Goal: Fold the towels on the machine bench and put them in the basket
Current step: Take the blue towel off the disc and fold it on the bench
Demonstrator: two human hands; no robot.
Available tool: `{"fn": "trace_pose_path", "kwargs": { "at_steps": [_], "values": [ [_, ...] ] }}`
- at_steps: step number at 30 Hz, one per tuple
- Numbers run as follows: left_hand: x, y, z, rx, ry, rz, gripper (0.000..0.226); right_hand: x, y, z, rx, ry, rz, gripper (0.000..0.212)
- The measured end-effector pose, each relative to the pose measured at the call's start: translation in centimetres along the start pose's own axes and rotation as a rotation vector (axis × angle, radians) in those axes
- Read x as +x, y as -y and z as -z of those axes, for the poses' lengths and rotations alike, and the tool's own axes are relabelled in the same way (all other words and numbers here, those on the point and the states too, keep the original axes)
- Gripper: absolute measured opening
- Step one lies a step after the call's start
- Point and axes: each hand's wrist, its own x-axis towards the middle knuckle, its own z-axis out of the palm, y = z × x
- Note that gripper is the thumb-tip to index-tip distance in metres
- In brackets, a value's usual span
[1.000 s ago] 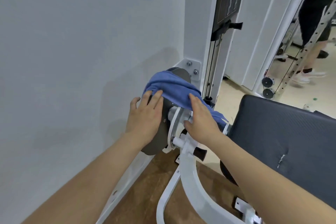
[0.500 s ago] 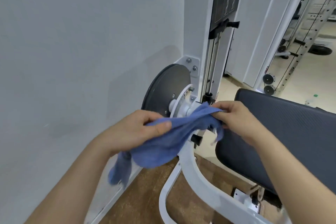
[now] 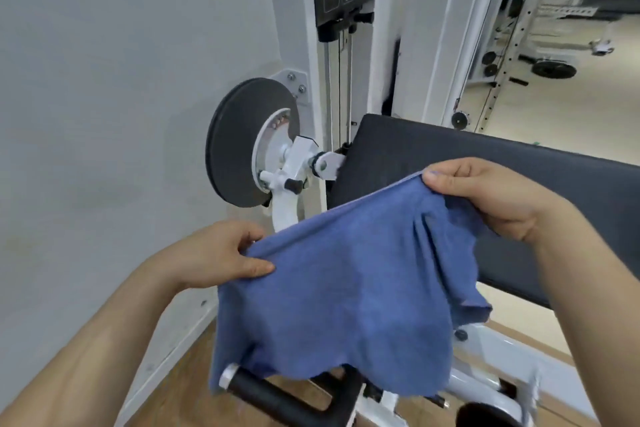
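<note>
**Towel held up by its top edge, not yet folded**

I have the blue towel (image 3: 346, 288) hanging in the air between my two hands. My left hand (image 3: 214, 256) pinches the top edge, thumb on the near face and fingers curled behind the cloth. My right hand (image 3: 485, 198) pinches the other end the same way, higher and farther from me. I judge this grip is meant to stretch the edge so the cloth drops flat for a first fold. It bunches just below my right fingers, so it is not square yet. The padded bench (image 3: 450, 149) lies behind my right fingers, and the grey disc (image 3: 235, 146) is beyond my left. The hem hangs well below both hands, over a black handle (image 3: 277, 395). I see no basket.
</note>
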Motion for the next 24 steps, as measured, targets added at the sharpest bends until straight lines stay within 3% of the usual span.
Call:
{"fn": "trace_pose_path", "kwargs": {
  "at_steps": [2, 4, 7, 10, 12, 15, 17, 19, 22, 24],
  "values": [
    [0.4, -0.8, -2.7, 0.226, -0.177, 0.035, 0.017, -3.7, -1.9, 1.6, -0.259, -0.032, -0.057, 0.033],
    [0.5, -2.1, -4.8, 0.218, -0.380, 0.076, 0.015, -7.1, -3.5, 2.7, -0.482, -0.080, -0.110, 0.034],
    [0.8, -3.4, -6.7, 0.283, -0.641, 0.091, 0.015, -11.6, -5.7, 3.4, -0.363, -0.158, -0.166, 0.033],
    [1.5, -3.7, -7.8, 0.349, -0.704, 0.139, 0.006, -15.2, -6.9, 3.5, -0.305, -0.299, -0.157, 0.033],
    [2.7, -3.8, -8.6, 0.103, -0.685, 0.199, 0.014, -16.6, -7.6, 3.4, -0.309, -0.457, -0.095, 0.030],
    [4.5, -5.1, -10.0, -0.680, -0.581, 0.208, 0.022, -17.9, -9.5, 2.6, -0.309, -0.697, -0.037, 0.025],
    [4.8, -6.7, -11.4, -0.998, -0.508, 0.224, 0.022, -18.7, -10.8, 2.3, -0.417, -0.704, -0.058, 0.017],
    [4.5, -8.0, -13.0, -1.151, -0.477, 0.192, 0.026, -20.0, -11.6, 2.5, -0.611, -0.653, -0.140, 0.021],
    [4.6, -9.8, -13.5, -1.188, -0.560, 0.112, 0.027, -21.8, -12.7, 3.6, -0.887, -0.678, -0.275, 0.027],
    [5.0, -10.9, -13.2, -1.152, -0.642, 0.047, 0.023, -22.8, -13.2, 4.7, -0.827, -0.770, -0.252, 0.024]
  ]
}}
